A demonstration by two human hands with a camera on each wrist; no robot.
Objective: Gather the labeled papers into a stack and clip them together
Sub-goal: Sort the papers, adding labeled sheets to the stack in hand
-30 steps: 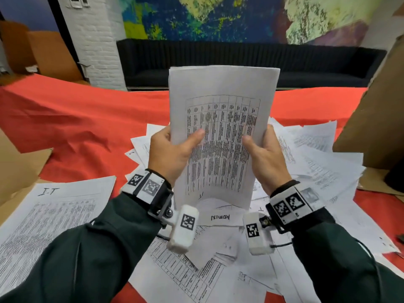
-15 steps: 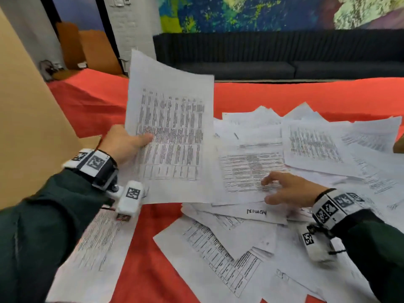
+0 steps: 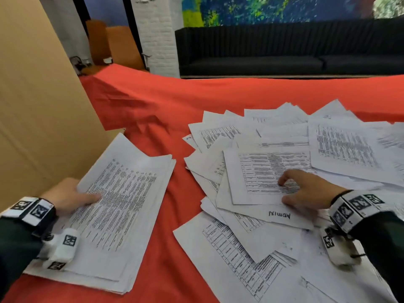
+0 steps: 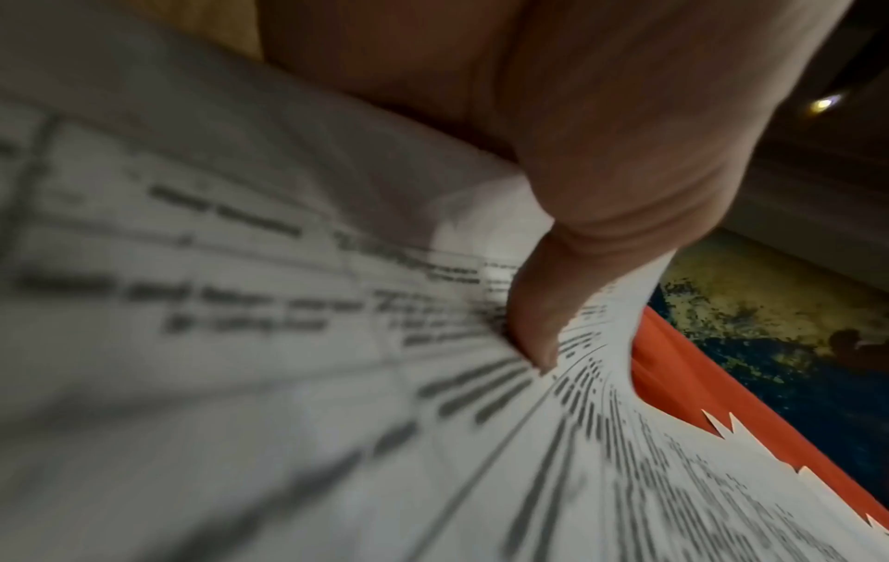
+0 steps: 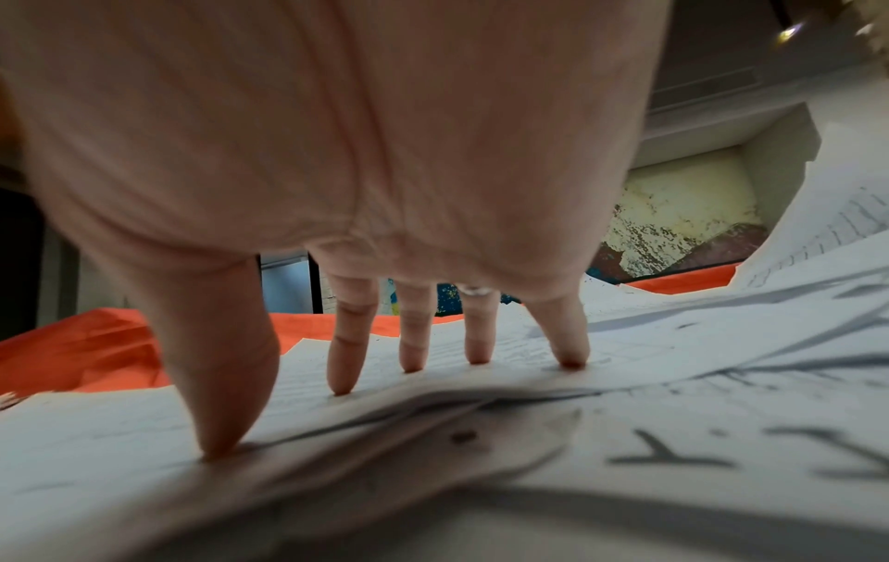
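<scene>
Covering red cloth [image 3: 175,101]: thin printed sheets [image 3: 271,171]

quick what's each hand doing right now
Left hand: gripping the paper stack at its edge.
Right hand: open, fingers pressing the loose papers.

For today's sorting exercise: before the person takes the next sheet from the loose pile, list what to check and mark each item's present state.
1. Left hand holds the stack: ok.
2. Stack edges squared: not ok, sheets fanned.
3. Right hand fingertips on the top sheet of the pile: ok.
4. That sheet's label readable: cannot tell.
5. Clip in view: not ok, none visible.
</scene>
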